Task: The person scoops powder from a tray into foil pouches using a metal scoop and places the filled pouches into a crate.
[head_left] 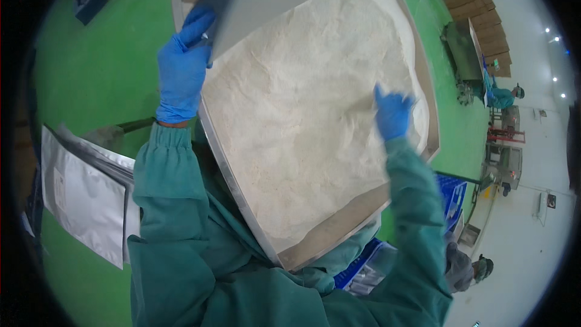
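A shallow metal tray [235, 191] full of off-white powder [296, 109] lies before me. My left hand [183, 72], in a blue glove, is closed on the near edge of a smooth grey sheet [272, 0], which slants over the tray's far left part and runs out of view at the top. Over the powder's right side is my right hand [393, 114], also gloved in blue and smeared by motion. One finger points away from me; how the others are bent cannot be made out. Nothing shows in that hand.
Silver foil pouches [88, 191] stand left of my forearm. Blue crates [451, 197] are to the right, with more at the far edge. Stacked brown cartons [478, 12] and a metal cart [463, 51] are farther right. Two other people [502, 95] work along the right side.
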`<state>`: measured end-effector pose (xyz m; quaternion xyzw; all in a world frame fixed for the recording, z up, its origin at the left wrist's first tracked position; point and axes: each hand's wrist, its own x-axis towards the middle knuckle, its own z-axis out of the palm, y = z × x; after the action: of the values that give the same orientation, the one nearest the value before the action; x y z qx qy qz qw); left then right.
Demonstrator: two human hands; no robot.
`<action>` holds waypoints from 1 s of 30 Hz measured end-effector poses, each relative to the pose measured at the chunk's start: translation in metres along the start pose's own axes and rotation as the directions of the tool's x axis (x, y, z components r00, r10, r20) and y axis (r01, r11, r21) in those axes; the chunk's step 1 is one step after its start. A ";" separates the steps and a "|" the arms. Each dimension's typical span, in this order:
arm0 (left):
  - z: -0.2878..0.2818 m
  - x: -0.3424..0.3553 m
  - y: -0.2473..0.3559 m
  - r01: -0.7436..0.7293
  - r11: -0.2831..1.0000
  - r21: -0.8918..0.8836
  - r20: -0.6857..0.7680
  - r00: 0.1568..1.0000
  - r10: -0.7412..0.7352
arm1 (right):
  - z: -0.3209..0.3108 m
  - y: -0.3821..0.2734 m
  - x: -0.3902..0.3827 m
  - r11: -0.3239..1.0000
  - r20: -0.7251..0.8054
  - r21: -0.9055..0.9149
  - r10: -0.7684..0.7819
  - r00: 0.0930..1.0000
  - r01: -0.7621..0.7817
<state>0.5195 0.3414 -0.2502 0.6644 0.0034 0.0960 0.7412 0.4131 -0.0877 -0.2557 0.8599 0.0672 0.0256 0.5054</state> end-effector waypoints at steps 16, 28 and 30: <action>0.006 0.011 -0.015 0.150 0.987 -0.055 -0.087 0.984 -0.154 | -0.010 -0.188 0.020 0.530 0.337 0.840 -0.673 0.658 0.112; 0.028 0.011 -0.008 0.032 0.992 -0.121 -0.126 0.991 -0.048 | -0.014 0.009 0.209 0.795 0.075 0.590 0.117 0.990 -0.138; 0.042 0.008 -0.004 0.066 0.992 -0.104 -0.071 0.995 -0.074 | 0.065 -0.038 0.237 0.610 -0.201 0.792 0.317 0.927 -0.037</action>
<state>0.5337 0.3011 -0.2487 0.6211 0.0493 0.0946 0.7764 0.6516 -0.0921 -0.3264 0.9786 0.0665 0.1842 0.0626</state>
